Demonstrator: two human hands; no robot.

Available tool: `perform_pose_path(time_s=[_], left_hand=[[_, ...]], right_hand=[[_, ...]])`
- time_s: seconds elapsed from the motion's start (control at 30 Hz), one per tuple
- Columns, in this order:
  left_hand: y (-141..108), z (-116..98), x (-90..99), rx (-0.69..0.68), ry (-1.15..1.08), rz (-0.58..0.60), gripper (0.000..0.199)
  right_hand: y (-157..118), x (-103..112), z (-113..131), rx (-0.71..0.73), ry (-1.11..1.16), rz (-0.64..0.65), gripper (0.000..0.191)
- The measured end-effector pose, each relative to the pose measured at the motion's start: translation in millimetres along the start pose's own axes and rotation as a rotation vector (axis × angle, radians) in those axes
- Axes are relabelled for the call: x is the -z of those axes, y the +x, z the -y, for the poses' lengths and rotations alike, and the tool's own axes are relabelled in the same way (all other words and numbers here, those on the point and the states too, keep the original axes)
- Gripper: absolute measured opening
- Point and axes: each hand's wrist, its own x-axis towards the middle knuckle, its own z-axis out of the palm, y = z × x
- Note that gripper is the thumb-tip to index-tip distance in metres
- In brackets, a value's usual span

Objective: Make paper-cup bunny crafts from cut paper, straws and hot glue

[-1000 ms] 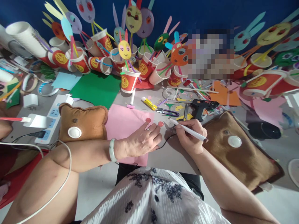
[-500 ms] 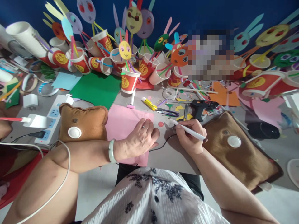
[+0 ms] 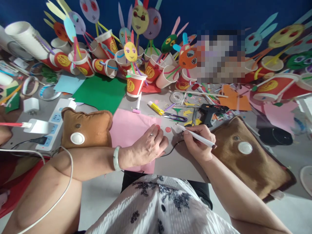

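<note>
My left hand [image 3: 149, 143] is over the pink paper [image 3: 126, 126], its fingers curled together. At the fingertips a bit of a small red paper piece [image 3: 158, 126] shows; the rest is hidden by the fingers. My right hand [image 3: 200, 139] is closed around a white pen [image 3: 201, 139], tilted with its tip towards the upper left. Between the hands a small red paper disc [image 3: 168, 129] lies on the grey table [image 3: 177, 165]. Just beyond are dark-handled thread snips [image 3: 176, 117] and a yellow glue stick or cutter [image 3: 156, 108].
Brown hot-water bags flank my arms, one at left [image 3: 87, 128] and one at right [image 3: 253, 159]. Behind the snips lies a black glue gun [image 3: 209, 113]. Paper cups with paper-faced figures line the back, one cup [image 3: 136, 84] nearest. A power strip [image 3: 55, 123] carries cables.
My left hand has shifted and turned slightly, so a red piece now shows at its fingertips. My right hand with the pen has hardly moved.
</note>
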Motion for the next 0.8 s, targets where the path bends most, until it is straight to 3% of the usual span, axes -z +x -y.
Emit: perform_pose_path(time_s=[0.2,0.43,0.8], left_hand=[[-1.9,-4.9,1.9,0.043,0.038,-0.065,0.032],[-3.2,-5.6,5.0,0.03,0.012,0.029,0.031],[-3.3,-2.0,7.9,0.066,-0.039,0.042,0.019]], right_hand=[[0.8,-1.3,1.4,0.025,0.019,-0.002,0.006],[1.0,-1.9,2.3,0.023,-0.013,0.005,0.005],[0.9,-2.7,3.3,0.005,-0.017,0.023,0.006]])
